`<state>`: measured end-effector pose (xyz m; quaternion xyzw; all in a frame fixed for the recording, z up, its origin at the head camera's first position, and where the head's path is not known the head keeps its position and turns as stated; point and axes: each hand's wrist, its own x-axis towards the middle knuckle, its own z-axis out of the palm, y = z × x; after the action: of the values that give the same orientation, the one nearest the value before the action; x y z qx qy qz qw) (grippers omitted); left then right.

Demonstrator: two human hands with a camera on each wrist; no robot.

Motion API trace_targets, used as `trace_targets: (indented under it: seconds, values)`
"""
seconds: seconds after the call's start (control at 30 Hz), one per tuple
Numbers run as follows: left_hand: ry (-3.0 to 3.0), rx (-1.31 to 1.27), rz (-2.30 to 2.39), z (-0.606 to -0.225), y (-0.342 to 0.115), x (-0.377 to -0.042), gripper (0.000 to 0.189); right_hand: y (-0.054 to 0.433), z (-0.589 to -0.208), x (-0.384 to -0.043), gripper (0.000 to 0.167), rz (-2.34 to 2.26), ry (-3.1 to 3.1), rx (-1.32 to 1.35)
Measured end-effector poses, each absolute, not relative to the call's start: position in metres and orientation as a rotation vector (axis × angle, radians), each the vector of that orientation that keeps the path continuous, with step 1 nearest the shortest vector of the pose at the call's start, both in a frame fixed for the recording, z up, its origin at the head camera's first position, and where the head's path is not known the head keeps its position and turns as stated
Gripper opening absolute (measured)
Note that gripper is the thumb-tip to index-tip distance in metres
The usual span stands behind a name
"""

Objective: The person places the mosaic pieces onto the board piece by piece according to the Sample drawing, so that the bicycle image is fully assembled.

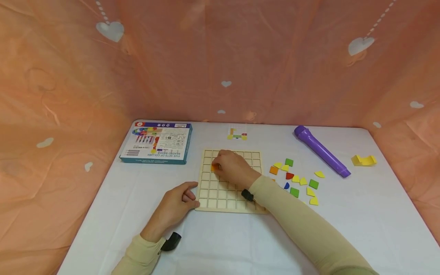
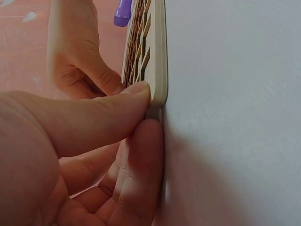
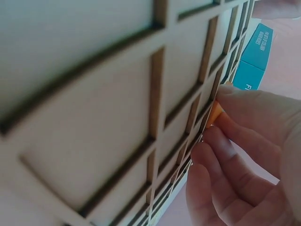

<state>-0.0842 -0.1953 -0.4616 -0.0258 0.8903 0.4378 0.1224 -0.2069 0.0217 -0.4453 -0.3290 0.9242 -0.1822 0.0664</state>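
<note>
A square wooden grid board lies on the white table. Over its upper left squares, my right hand pinches a small orange tile between thumb and forefinger, the tile tilted close over the grid in the right wrist view. My left hand grips the board at its near left corner. Its thumb presses on the corner's top while the other fingers curl beside the edge. Right of the board lie loose tiles: several yellow quarter-rounds, green squares, an orange square, a red piece and a blue half-round.
Behind the board lies a pattern card with coloured shapes. A flat blue-edged toy box stands at the back left. Toward the back right are a purple tube with a wider end and a yellow curved holder. Orange cloth surrounds the table.
</note>
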Motion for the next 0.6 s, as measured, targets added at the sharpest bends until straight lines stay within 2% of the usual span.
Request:
trace_targets:
  seconds: [0.37, 0.6]
  values:
    - [2.595, -0.101, 1.260, -0.462, -0.191, -0.089, 0.057, 0.036, -0.438, -0.206, 0.021, -0.573, 2.806, -0.950]
    - [2.587, -0.135, 1.248, -0.461, -0.194, -0.087, 0.058, 0.091, -0.427, -0.193, 0.031, -0.672, 2.878, -0.732]
